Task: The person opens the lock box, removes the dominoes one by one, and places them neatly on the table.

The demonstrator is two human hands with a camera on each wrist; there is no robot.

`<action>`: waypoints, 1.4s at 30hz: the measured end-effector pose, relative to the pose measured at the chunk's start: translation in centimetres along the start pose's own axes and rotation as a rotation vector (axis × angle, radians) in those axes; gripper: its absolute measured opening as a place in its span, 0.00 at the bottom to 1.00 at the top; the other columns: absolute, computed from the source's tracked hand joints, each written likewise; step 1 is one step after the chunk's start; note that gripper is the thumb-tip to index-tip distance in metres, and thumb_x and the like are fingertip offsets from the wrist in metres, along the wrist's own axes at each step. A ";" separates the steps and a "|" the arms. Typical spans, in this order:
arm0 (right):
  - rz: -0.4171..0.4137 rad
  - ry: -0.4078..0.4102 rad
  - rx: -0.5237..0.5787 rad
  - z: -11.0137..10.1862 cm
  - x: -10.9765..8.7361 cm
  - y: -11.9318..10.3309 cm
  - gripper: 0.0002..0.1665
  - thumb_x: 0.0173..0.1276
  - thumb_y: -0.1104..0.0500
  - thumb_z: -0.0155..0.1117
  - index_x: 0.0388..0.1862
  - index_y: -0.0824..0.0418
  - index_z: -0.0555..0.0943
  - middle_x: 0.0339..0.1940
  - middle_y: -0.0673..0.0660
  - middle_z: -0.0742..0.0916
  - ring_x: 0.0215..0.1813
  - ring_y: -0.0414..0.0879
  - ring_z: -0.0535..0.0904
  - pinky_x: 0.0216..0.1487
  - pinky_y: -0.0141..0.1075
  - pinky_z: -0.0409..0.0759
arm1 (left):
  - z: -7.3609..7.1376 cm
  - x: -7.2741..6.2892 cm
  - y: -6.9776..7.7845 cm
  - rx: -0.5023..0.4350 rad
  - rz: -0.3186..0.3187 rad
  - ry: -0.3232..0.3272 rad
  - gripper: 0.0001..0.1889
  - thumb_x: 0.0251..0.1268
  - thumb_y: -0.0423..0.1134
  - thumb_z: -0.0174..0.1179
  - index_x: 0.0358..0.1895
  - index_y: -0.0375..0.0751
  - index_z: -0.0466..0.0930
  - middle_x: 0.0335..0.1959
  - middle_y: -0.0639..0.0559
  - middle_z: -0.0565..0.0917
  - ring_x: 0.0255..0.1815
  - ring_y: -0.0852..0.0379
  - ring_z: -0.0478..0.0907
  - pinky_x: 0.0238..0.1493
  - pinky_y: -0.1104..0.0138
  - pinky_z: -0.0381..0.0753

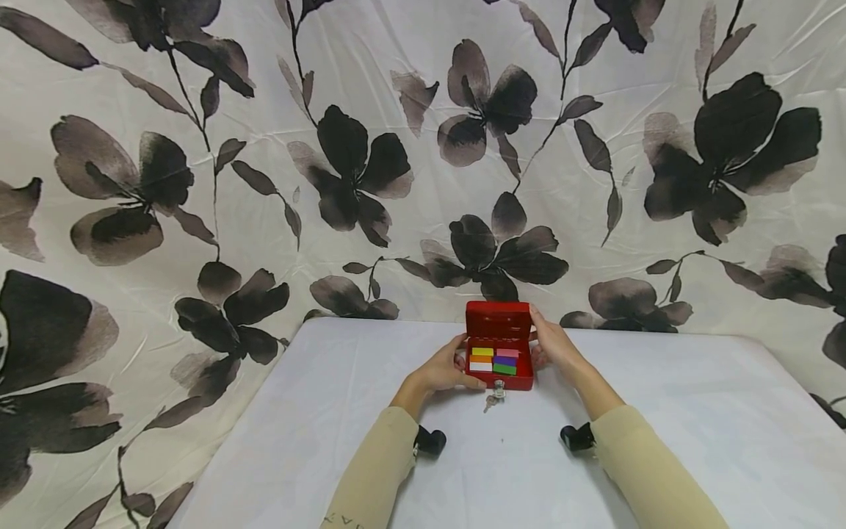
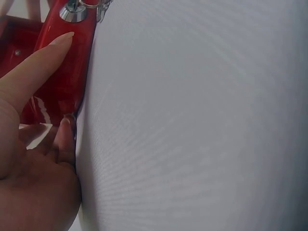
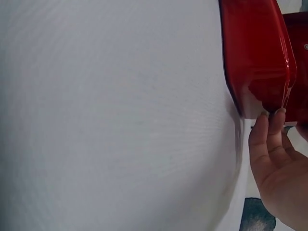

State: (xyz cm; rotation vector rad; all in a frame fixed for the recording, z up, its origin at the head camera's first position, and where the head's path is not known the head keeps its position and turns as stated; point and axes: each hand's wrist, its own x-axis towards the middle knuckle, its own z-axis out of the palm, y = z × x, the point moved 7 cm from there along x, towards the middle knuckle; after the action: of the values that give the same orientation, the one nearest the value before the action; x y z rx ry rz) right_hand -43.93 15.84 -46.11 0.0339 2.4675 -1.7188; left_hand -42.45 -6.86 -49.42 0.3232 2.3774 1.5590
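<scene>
A small red cash box [image 1: 515,383] stands on the table with its lid [image 1: 497,309] raised. Inside lie several coloured blocks, among them a yellow block [image 1: 482,352], a white block [image 1: 480,366] and a green block [image 1: 504,369]. Keys [image 1: 490,401] hang from the front lock [image 2: 73,13]. My left hand [image 1: 444,369] grips the box's front left corner, thumb along the front, fingers at the left side. On the right, my right hand [image 1: 554,344] touches the side of the box and lid with nearly straight fingertips [image 3: 260,126]; its thumb is mostly hidden.
A white cloth covers the table [image 1: 694,426]. Behind its far edge hangs a floral curtain [image 1: 410,220]. Black wrist devices [image 1: 431,442] show at both beige sleeves [image 1: 380,470].
</scene>
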 end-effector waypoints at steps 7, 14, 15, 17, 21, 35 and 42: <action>0.001 -0.008 0.006 0.2 0.4 -0.4 0.54 0.75 0.22 0.29 0.74 0.63 0.69 0.53 0.70 0.82 0.28 0.48 0.77 0.32 0.39 0.81 | -0.2 -0.2 0.1 -0.003 -0.015 0.009 0.53 0.51 0.39 0.81 0.80 0.51 0.59 0.47 0.46 0.75 0.52 0.50 0.68 0.55 0.57 0.77; -0.010 -0.034 0.010 0.4 0.6 -0.7 0.50 0.79 0.27 0.26 0.77 0.64 0.65 0.60 0.73 0.79 0.30 0.50 0.79 0.36 0.42 0.84 | -0.4 0.0 0.4 -0.004 -0.001 0.010 0.52 0.51 0.39 0.81 0.80 0.51 0.59 0.48 0.47 0.74 0.53 0.51 0.67 0.57 0.56 0.76; -0.009 -0.038 0.009 0.4 0.7 -0.6 0.49 0.80 0.28 0.26 0.77 0.64 0.64 0.61 0.73 0.79 0.30 0.50 0.79 0.36 0.42 0.85 | -0.4 0.0 0.4 -0.002 0.000 0.009 0.52 0.51 0.39 0.81 0.80 0.51 0.59 0.48 0.47 0.74 0.53 0.51 0.67 0.57 0.56 0.76; -0.005 -0.044 0.006 0.5 0.7 -0.3 0.47 0.81 0.30 0.26 0.78 0.64 0.62 0.62 0.74 0.78 0.31 0.50 0.80 0.36 0.42 0.85 | -0.3 0.1 0.3 -0.001 0.000 0.008 0.52 0.51 0.39 0.81 0.80 0.51 0.59 0.47 0.48 0.74 0.52 0.51 0.68 0.55 0.57 0.76; 0.008 -0.032 0.012 0.5 0.8 0.2 0.47 0.81 0.30 0.27 0.79 0.65 0.61 0.62 0.74 0.79 0.31 0.50 0.81 0.34 0.40 0.85 | -0.1 0.1 0.2 0.001 0.010 0.001 0.52 0.51 0.38 0.81 0.79 0.51 0.59 0.44 0.47 0.73 0.50 0.51 0.68 0.50 0.60 0.75; 0.056 -0.026 0.034 0.5 1.0 0.7 0.44 0.84 0.35 0.29 0.77 0.69 0.62 0.61 0.74 0.79 0.31 0.50 0.83 0.35 0.42 0.86 | 0.1 0.1 0.0 -0.026 0.015 0.004 0.51 0.51 0.38 0.81 0.79 0.51 0.61 0.42 0.47 0.73 0.47 0.51 0.68 0.48 0.61 0.75; 0.050 -0.047 0.056 0.6 1.0 0.6 0.41 0.85 0.38 0.27 0.78 0.67 0.61 0.59 0.73 0.79 0.31 0.50 0.81 0.35 0.42 0.86 | 0.1 0.1 -0.1 -0.024 0.006 0.003 0.51 0.51 0.39 0.81 0.79 0.51 0.60 0.45 0.47 0.74 0.50 0.51 0.68 0.51 0.60 0.76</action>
State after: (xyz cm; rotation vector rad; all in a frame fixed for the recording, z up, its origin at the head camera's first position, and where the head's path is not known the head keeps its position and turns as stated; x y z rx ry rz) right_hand -44.78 15.40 -47.01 0.0602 2.3651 -1.7475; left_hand -42.53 -6.76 -49.59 0.3237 2.3604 1.5905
